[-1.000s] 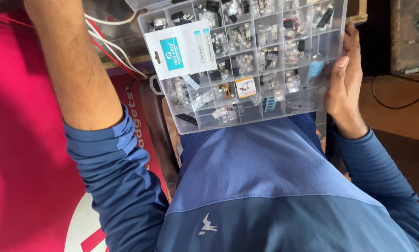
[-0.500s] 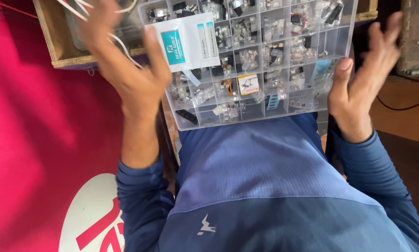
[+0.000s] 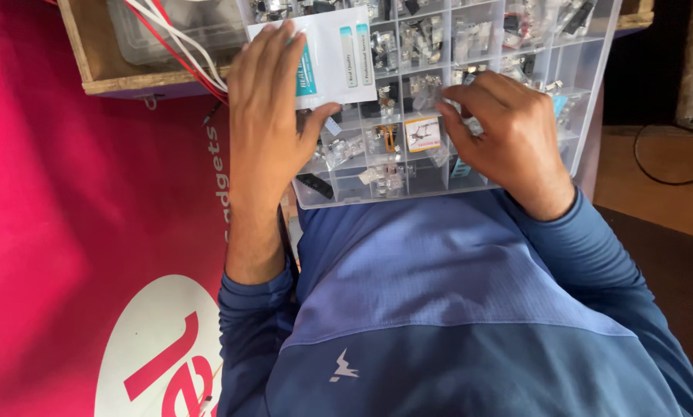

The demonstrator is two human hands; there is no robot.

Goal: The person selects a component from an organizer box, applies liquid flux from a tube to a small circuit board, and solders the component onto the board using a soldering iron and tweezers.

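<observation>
The clear plastic compartment organiser box (image 3: 509, 93) rests against the person's lap and torso, its near edge tucked against the blue long-sleeved shirt (image 3: 439, 293); that support leaves both hands free to work on top of it. Its many small cells hold bagged electronic parts and connectors.

The left hand (image 3: 273, 116) lies flat, palm down, over the box's left side. Its fingers spread across a white rectangular packet with teal stripes (image 3: 339, 58), pinning it on the lid area; the thumb reaches into the cells beside it. The hand presses, it does not clasp.

The right hand (image 3: 509, 131) curls over the middle-right cells, fingertips bent down into a compartment beside a small white card with a dark drawing (image 3: 422, 133). Whether those fingertips pinch a part cannot be told; they hide the contents.

Behind the box stands a wooden tray (image 3: 115, 77) holding red and white wires (image 3: 180, 42). A red cloth with white lettering (image 3: 76, 232) lies to the left.

Against the frame half a second ago: the left hand was raised with fingers apart near the wires; it now sits down on the packet. The right hand was open at the box's right edge; it now reaches inward over the cells. The box itself has hardly shifted.
</observation>
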